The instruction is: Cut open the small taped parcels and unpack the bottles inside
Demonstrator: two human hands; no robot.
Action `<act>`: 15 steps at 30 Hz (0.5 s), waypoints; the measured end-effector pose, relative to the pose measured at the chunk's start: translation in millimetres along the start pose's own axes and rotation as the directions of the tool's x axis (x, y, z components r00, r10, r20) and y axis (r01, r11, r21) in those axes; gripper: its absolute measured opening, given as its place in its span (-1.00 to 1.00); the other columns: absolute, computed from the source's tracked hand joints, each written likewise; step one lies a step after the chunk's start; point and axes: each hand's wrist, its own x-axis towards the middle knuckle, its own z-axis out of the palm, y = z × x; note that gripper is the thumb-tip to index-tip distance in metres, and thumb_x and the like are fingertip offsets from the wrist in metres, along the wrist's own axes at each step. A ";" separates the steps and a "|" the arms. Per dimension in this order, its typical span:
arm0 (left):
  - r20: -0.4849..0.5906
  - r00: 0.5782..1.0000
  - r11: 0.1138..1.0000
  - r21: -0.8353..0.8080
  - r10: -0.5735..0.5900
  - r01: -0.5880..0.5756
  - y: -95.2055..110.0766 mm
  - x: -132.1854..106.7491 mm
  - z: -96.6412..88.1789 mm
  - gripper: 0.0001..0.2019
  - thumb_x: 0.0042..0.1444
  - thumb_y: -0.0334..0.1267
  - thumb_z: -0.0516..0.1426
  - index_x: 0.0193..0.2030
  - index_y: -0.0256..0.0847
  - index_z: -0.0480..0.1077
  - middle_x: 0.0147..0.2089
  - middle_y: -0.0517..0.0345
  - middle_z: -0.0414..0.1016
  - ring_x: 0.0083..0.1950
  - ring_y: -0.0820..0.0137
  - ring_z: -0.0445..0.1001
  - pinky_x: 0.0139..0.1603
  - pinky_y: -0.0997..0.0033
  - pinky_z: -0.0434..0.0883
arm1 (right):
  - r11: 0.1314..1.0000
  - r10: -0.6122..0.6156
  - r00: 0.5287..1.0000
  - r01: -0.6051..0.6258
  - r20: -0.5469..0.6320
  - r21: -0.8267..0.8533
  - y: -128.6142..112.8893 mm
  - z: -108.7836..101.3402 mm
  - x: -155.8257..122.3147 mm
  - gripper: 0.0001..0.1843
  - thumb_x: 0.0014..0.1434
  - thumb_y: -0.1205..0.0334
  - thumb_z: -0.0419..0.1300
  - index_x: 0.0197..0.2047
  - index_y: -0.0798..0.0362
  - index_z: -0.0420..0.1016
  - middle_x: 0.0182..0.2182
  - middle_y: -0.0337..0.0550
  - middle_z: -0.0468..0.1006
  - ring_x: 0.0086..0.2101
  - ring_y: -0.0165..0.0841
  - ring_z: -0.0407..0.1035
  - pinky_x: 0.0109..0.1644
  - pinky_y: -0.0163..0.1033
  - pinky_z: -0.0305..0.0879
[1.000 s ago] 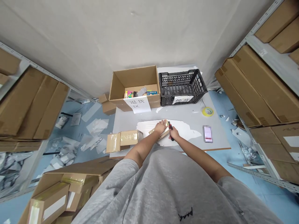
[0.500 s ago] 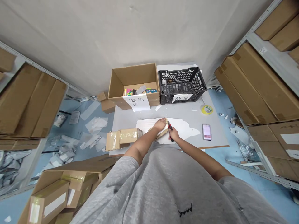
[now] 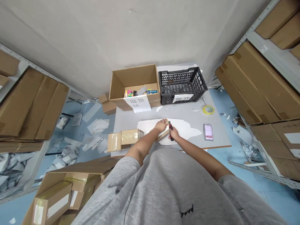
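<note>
On the table, my left hand grips the far end of a small taped cardboard box, its fingers closed. My forearm hides part of that box. Closed around a red and black utility knife, my right hand sits just right of the box. The knife's tip end points away from me, close to the fingers of my left hand; I cannot make out the blade. Beneath both hands lies a white patch of paper with ragged edges.
Two joined cardboard boxes lie at left. Behind stand a large open carton with colourful items and a black plastic crate. Yellow tape and a phone lie at right. A carton of parcels is at lower left; shelves flank both sides.
Both hands stay almost in place at the small cardboard box. The utility knife and my right hand have shifted only slightly. The whole view has turned a little.
</note>
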 end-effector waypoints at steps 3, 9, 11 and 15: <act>-0.026 0.999 0.999 -0.008 -0.032 0.032 2.2 -1.1 4.3 -0.45 0.51 -0.16 -0.15 0.52 -0.40 0.03 0.35 -0.41 0.32 0.24 0.10 0.47 0.18 0.16 0.43 | 0.998 0.045 0.999 -0.044 -0.022 0.033 -6.0 4.4 0.9 -0.68 0.47 0.16 0.04 0.21 0.07 0.34 -0.61 -0.33 0.43 -0.66 -0.32 0.45 -0.54 -0.29 0.42; -0.026 0.998 0.999 -0.022 -0.050 0.049 3.9 -1.2 2.6 -0.46 0.51 -0.18 -0.14 0.52 -0.40 0.04 0.34 -0.41 0.33 0.24 0.10 0.47 0.18 0.18 0.43 | 0.999 -0.004 1.000 0.004 -0.017 0.040 1.9 9.5 -4.7 -0.63 0.48 0.15 0.01 0.29 -0.02 0.27 -0.60 -0.36 0.42 -0.62 -0.29 0.48 -0.49 -0.25 0.48; -0.019 0.999 0.999 -0.023 -0.039 0.038 4.7 -2.2 1.1 -0.46 0.51 -0.19 -0.14 0.52 -0.41 0.04 0.33 -0.40 0.34 0.24 0.09 0.47 0.18 0.17 0.43 | 0.999 0.001 1.000 0.000 -0.024 0.037 0.7 9.8 -3.5 -0.64 0.49 0.14 0.01 0.27 0.00 0.29 -0.59 -0.35 0.43 -0.62 -0.29 0.48 -0.48 -0.25 0.48; -0.004 1.000 0.999 -0.022 -0.029 0.029 3.7 -4.0 -2.0 -0.47 0.51 -0.18 -0.14 0.51 -0.39 0.05 0.33 -0.38 0.35 0.23 0.09 0.47 0.17 0.16 0.43 | 0.999 -0.019 0.999 0.020 -0.028 0.032 -0.9 10.6 -2.6 -0.64 0.49 0.13 0.02 0.27 0.03 0.29 -0.59 -0.34 0.43 -0.64 -0.30 0.46 -0.49 -0.26 0.48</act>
